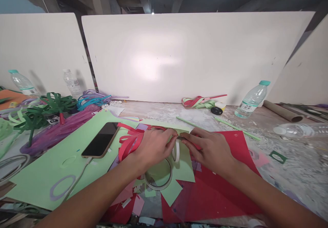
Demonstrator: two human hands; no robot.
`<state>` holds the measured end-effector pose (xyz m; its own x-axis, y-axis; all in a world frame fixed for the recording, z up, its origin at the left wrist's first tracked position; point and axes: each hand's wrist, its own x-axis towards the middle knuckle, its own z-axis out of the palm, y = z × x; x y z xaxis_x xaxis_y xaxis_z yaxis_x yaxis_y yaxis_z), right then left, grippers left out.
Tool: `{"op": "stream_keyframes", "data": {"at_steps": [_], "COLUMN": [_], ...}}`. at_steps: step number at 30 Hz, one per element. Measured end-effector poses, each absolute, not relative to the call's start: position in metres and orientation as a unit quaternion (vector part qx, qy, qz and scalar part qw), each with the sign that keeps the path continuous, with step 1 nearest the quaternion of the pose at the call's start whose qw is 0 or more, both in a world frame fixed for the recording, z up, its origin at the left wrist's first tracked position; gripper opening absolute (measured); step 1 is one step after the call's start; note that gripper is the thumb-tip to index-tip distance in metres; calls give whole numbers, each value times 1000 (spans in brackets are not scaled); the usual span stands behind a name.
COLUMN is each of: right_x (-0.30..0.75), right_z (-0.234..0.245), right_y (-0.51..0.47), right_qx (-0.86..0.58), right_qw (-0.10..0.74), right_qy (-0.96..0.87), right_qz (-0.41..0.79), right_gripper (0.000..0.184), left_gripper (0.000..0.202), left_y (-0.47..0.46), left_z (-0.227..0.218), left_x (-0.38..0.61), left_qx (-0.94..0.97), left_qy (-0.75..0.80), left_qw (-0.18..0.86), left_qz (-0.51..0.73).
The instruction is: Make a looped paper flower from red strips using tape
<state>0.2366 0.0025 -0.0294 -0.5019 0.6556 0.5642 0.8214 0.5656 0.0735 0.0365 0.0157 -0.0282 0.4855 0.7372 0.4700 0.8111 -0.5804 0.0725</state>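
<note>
My left hand [156, 142] is closed in a pinch, with the top of a pale paper strip [177, 151] at its fingertips. The strip hangs down in a narrow loop. My right hand [211, 146] meets it from the other side, thumb and fingers pinched together at a small dark bit that I cannot make out. Red paper loops [128, 140] lie beside my left hand, partly hidden by it. Below both hands, a roll of clear tape [169, 178] rests flat on green paper [188, 168]. Red paper [225, 187] spreads under my right forearm.
A phone [101, 141] with a cable lies on a large green sheet [46, 176] at left. Dark green paper loops [60, 101] stand behind. Water bottles [252, 100], thin green sticks [238, 129] and a cardboard tube [283, 111] sit right. A white panel [205, 57] closes the back.
</note>
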Motion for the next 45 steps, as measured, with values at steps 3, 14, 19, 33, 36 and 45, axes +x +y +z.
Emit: {"op": "stream_keyframes", "data": {"at_steps": [3, 14, 19, 33, 36, 45], "right_x": [237, 236, 236, 236, 236, 243], "right_z": [-29, -28, -27, -25, -24, -21], "right_y": [3, 0, 0, -2, -2, 2], "right_qx": [-435, -440, -450, -447, -448, -452], "right_qw": [241, 236, 226, 226, 223, 235], "right_qy": [-851, -847, -845, -845, -845, -847], "right_qz": [-170, -180, -179, -184, -187, -152], "right_gripper": [34, 35, 36, 35, 35, 36], "left_gripper": [25, 24, 24, 25, 26, 23], "left_y": [16, 15, 16, 16, 15, 15], "left_z": [-29, -30, -31, -30, -29, -26], "left_x": [37, 36, 37, 37, 37, 37], "left_qx": [-860, -863, -862, -862, -859, -837], "left_qy": [-448, -438, -436, -438, -446, -466], "left_qw": [85, 92, 92, 74, 65, -21], "left_qz": [-230, -235, -241, -245, -243, -286]}}
